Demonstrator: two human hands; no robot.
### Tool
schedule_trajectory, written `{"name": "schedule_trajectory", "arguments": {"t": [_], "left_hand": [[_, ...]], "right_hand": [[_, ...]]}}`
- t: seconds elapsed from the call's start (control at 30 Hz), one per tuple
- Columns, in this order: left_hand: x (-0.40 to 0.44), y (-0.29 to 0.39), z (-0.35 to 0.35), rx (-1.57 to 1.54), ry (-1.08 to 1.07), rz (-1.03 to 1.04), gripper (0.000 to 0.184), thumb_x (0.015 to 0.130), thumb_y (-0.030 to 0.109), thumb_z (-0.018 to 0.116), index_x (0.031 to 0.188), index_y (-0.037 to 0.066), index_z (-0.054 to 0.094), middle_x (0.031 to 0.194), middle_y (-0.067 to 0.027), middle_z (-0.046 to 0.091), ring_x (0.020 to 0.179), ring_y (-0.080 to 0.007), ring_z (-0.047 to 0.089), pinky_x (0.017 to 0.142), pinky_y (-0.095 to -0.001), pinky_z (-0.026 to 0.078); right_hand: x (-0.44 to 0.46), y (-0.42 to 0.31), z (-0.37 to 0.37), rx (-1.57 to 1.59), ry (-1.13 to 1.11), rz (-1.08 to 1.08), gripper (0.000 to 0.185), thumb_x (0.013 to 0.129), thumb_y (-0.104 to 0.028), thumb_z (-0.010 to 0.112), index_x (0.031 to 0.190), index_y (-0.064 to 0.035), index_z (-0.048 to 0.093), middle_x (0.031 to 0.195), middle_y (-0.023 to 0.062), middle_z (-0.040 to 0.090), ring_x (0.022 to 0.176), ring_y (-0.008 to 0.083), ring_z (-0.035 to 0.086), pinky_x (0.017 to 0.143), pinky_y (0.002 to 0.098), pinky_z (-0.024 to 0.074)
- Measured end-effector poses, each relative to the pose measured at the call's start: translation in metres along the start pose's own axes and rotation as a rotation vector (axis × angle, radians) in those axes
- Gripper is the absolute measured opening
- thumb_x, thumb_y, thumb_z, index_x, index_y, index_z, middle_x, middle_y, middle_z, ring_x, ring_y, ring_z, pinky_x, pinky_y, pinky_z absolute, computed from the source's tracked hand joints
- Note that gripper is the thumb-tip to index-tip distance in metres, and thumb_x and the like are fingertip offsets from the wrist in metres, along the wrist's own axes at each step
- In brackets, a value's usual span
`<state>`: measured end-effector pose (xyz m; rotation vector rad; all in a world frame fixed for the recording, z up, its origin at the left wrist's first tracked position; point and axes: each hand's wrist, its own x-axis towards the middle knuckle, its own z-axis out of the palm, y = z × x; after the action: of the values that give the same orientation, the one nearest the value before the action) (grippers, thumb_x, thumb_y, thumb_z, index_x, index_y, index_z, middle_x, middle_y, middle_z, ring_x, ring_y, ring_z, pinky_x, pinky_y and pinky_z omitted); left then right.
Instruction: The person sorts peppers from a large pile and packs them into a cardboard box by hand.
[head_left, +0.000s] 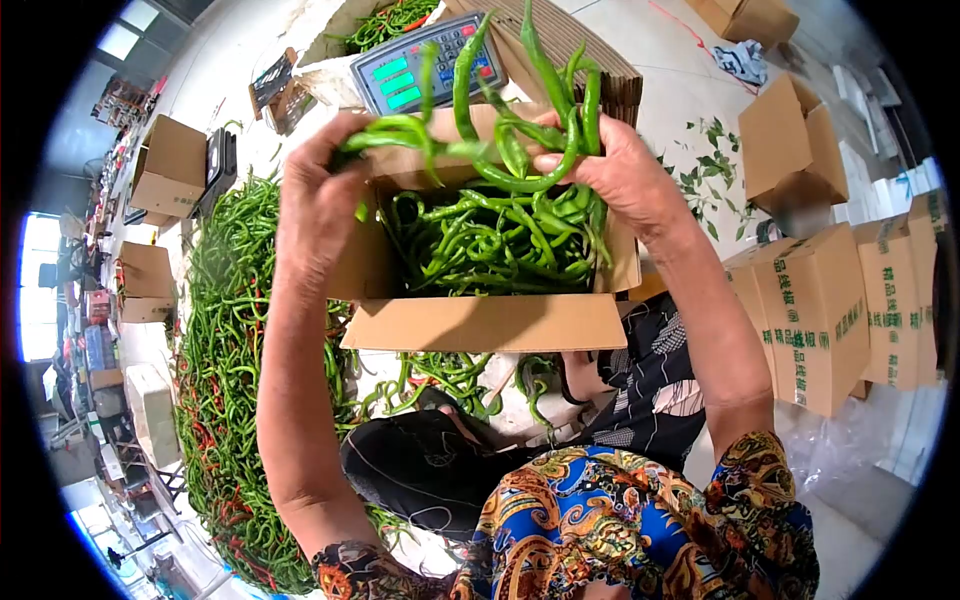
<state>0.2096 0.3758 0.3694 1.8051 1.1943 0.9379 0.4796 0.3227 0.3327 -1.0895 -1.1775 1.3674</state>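
Observation:
Both of my hands are raised over an open cardboard box [485, 325] that holds many long green chili peppers [500, 240]. My left hand [325, 165] is closed around a few green chili peppers [400, 130], somewhat blurred by motion. In my right hand [625, 175] is a loose bunch of curved green chili peppers [565, 120], some sticking upward past the fingers. The two bunches meet between the hands. Behind the box stands a digital scale display [400, 75] with green readouts and a keypad.
A large heap of green and red chili peppers [230, 400] lies to the left. Closed printed cartons [810, 310] stand at the right, with an open box [790, 145] beyond them. Flattened cardboard [590, 50] leans behind the scale. Leaves [715, 170] litter the floor.

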Motion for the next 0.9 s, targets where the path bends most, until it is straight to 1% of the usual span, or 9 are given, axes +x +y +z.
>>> {"name": "schedule_trajectory", "arguments": {"t": [0.07, 0.17, 0.23, 0.27, 0.3, 0.37, 0.47, 0.67, 0.9], "left_hand": [[0.006, -0.002, -0.004, -0.021, 0.087, 0.15, 0.027, 0.085, -0.004, 0.055, 0.109, 0.003, 0.066, 0.094, -0.0018, 0.066, 0.081, -0.0086, 0.059, 0.073, -0.0224, 0.048], [0.002, -0.011, 0.0, -0.065, 0.048, 0.111, 0.028, 0.088, -0.004, 0.053, 0.113, 0.002, 0.064, 0.099, -0.002, 0.065, 0.088, -0.0102, 0.059, 0.081, -0.0244, 0.048], [0.0, -0.031, 0.014, 0.145, -0.034, 0.244, 0.032, 0.085, -0.004, 0.056, 0.117, 0.003, 0.062, 0.101, -0.0051, 0.065, 0.09, -0.0155, 0.061, 0.081, -0.0285, 0.05], [-0.004, -0.037, 0.016, 0.452, -0.088, 0.125, 0.036, 0.076, -0.007, 0.058, 0.11, 0.003, 0.063, 0.104, -0.0157, 0.065, 0.095, -0.0334, 0.062, 0.086, -0.0371, 0.048], [-0.009, -0.049, 0.018, 0.509, -0.09, 0.157, 0.032, 0.078, -0.004, 0.06, 0.109, 0.004, 0.063, 0.105, -0.0181, 0.064, 0.096, -0.0379, 0.06, 0.087, -0.0386, 0.049], [-0.018, -0.064, 0.019, 0.599, -0.02, 0.312, 0.031, 0.079, -0.002, 0.059, 0.108, 0.005, 0.064, 0.104, -0.0173, 0.064, 0.095, -0.0364, 0.061, 0.086, -0.0383, 0.049], [-0.033, -0.056, 0.016, 0.455, -0.029, 0.12, 0.029, 0.081, -0.003, 0.057, 0.108, 0.004, 0.064, 0.104, -0.0167, 0.064, 0.091, -0.0345, 0.063, 0.082, -0.0369, 0.051], [-0.081, -0.056, -0.007, -0.026, -0.114, -0.188, 0.02, 0.092, 0.002, 0.057, 0.11, -0.003, 0.063, 0.096, -0.0086, 0.068, 0.087, -0.0138, 0.065, 0.077, -0.0265, 0.051], [-0.171, -0.109, -0.052, -0.462, 0.269, -0.33, 0.022, 0.091, 0.007, 0.058, 0.111, -0.003, 0.061, 0.094, -0.0101, 0.066, 0.082, -0.0158, 0.062, 0.077, -0.0276, 0.049]], "right_hand": [[0.001, 0.0, -0.004, -0.102, 0.017, 0.034, 0.04, 0.08, -0.009, 0.071, 0.116, 0.0007, 0.056, 0.1, 0.0097, 0.067, 0.096, 0.0151, 0.063, 0.087, 0.0283, 0.0492], [0.001, 0.014, -0.018, -0.806, -0.124, -0.115, 0.032, 0.078, -0.019, 0.068, 0.101, 0.0018, 0.06, 0.091, 0.0166, 0.066, 0.08, 0.0275, 0.064, 0.076, 0.0396, 0.0511], [0.001, 0.035, -0.022, -1.291, -0.1, -0.302, 0.028, 0.076, -0.019, 0.066, 0.089, 0.0025, 0.053, 0.094, 0.023, 0.064, 0.089, 0.0404, 0.061, 0.082, 0.0488, 0.0482], [-0.003, 0.039, -0.026, -1.285, -0.027, -0.287, 0.028, 0.076, -0.018, 0.066, 0.093, 0.0022, 0.055, 0.094, 0.0225, 0.064, 0.09, 0.0394, 0.061, 0.083, 0.048, 0.048], [-0.006, 0.039, -0.025, -1.278, 0.047, -0.273, 0.029, 0.076, -0.016, 0.067, 0.096, 0.002, 0.056, 0.095, 0.022, 0.063, 0.092, 0.0385, 0.06, 0.084, 0.0473, 0.0478], [-0.006, 0.046, -0.028, -1.269, 0.101, -0.382, 0.031, 0.076, -0.015, 0.068, 0.101, 0.0012, 0.058, 0.096, 0.0198, 0.064, 0.093, 0.0366, 0.06, 0.085, 0.0463, 0.0472], [-0.005, 0.05, -0.033, -1.311, 0.124, -0.51, 0.035, 0.076, -0.015, 0.068, 0.107, -0.0011, 0.059, 0.097, 0.0165, 0.064, 0.092, 0.0339, 0.059, 0.084, 0.0443, 0.0466], [-0.006, 0.047, -0.032, -1.382, 0.007, -0.449, 0.03, 0.079, -0.014, 0.067, 0.106, -0.0033, 0.061, 0.095, 0.0122, 0.065, 0.09, 0.0305, 0.059, 0.082, 0.0403, 0.0463], [-0.05, 0.039, 0.018, -1.006, -0.427, -0.345, 0.021, 0.079, -0.009, 0.068, 0.099, -0.0021, 0.064, 0.093, 0.0141, 0.066, 0.08, 0.0315, 0.064, 0.072, 0.0392, 0.0525]]}}
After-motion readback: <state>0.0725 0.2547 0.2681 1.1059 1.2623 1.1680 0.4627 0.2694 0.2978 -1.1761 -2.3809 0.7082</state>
